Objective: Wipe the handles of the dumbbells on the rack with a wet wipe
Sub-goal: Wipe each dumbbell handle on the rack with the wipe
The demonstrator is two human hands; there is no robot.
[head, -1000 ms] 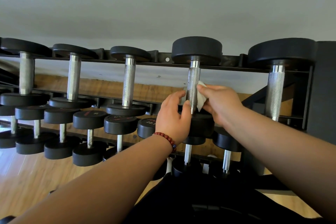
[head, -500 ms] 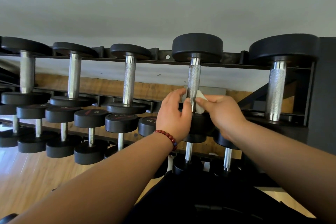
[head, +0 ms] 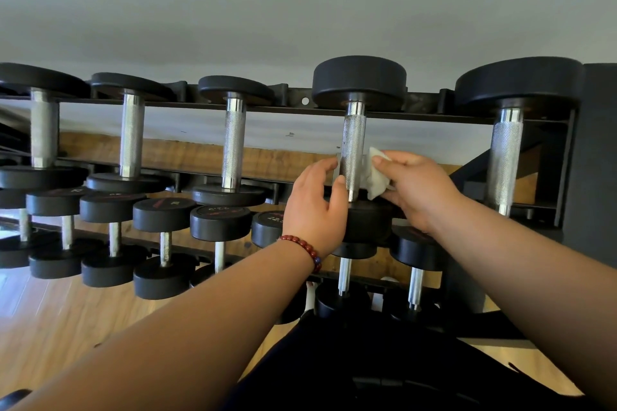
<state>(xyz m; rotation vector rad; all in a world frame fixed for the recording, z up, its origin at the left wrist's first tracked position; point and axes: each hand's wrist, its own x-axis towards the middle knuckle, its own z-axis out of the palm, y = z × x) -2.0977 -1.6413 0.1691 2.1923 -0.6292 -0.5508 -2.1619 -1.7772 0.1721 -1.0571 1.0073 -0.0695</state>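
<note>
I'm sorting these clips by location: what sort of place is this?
Probably a gym's free-weights area: a tiered black rack holds rows of dumbbells, and a wet wipe is at one knurled handle.

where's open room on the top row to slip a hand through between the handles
Open gaps lie between the third handle and the wiped handle, and, wider, between that one and the far-right handle, above the right hand holding the wipe. The left hand fills the low left side. The middle-row heads sit packed.
</note>
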